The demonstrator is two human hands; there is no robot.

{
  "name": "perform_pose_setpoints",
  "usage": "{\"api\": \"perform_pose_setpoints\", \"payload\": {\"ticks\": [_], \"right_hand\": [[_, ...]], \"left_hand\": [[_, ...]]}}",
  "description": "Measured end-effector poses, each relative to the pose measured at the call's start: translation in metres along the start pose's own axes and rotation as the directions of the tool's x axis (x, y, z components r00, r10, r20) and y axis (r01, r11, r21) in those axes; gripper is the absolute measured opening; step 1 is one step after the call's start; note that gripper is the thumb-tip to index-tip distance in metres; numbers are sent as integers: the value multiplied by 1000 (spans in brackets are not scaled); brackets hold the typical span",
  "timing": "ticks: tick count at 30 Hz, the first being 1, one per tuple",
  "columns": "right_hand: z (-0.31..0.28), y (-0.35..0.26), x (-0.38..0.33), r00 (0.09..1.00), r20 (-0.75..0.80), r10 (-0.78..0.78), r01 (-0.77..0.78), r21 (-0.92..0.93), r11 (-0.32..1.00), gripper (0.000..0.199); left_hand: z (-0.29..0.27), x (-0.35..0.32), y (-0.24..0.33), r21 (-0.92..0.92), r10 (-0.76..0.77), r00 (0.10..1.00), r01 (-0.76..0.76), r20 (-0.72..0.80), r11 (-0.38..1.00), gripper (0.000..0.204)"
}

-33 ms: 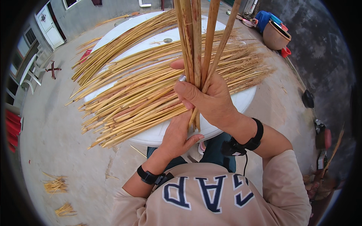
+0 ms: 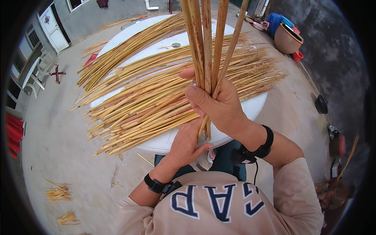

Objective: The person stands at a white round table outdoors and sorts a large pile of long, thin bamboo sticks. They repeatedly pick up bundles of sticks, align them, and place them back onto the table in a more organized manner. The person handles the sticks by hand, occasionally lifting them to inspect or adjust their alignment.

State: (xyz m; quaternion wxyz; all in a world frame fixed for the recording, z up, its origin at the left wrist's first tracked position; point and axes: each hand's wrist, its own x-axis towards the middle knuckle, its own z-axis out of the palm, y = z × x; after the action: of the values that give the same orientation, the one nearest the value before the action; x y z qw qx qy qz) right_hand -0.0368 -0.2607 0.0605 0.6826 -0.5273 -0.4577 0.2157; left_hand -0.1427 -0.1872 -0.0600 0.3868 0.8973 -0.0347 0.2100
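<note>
Several tan reed stalks stand upright in front of me, held in my right hand. Its fingers are closed around them, thumb across the near side. Below it, my left hand lies beside the stalks' lower ends, thumb spread away. Its fingers reach up behind the ends and are partly hidden, so whether they touch the stalks is unclear. Under both hands, a wide layer of reed stalks covers much of a white table, feathery tops to the right. A further bundle of stalks lies at the table's far left.
Small piles of cut straw lie on the concrete floor at lower left. A white plastic chair stands at left. Along the right wall are a brown clay pot, a blue container and a red bucket.
The whole view has shifted slightly. Both hands keep nearly the same pose around the upright stalks.
</note>
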Motion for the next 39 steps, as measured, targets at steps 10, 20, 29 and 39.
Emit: {"api": "perform_pose_setpoints", "payload": {"ticks": [10,20,29,39], "right_hand": [[-8,-7,-1,994,43,99,-108,437,893,27],[-36,31,-5,978,-138,158,-66,515,855,27],[-40,52,-6,979,-53,196,-108,680,725,14],[-36,59,-12,962,-177,208,-57,613,788,37]], "left_hand": [[-3,0,6,-521,-91,995,93,29,849,79],[11,7,7,-560,-396,916,364,68,744,24],[6,12,9,-702,-255,963,240,86,670,39],[2,11,7,-703,-369,915,369,161,607,24]]}}
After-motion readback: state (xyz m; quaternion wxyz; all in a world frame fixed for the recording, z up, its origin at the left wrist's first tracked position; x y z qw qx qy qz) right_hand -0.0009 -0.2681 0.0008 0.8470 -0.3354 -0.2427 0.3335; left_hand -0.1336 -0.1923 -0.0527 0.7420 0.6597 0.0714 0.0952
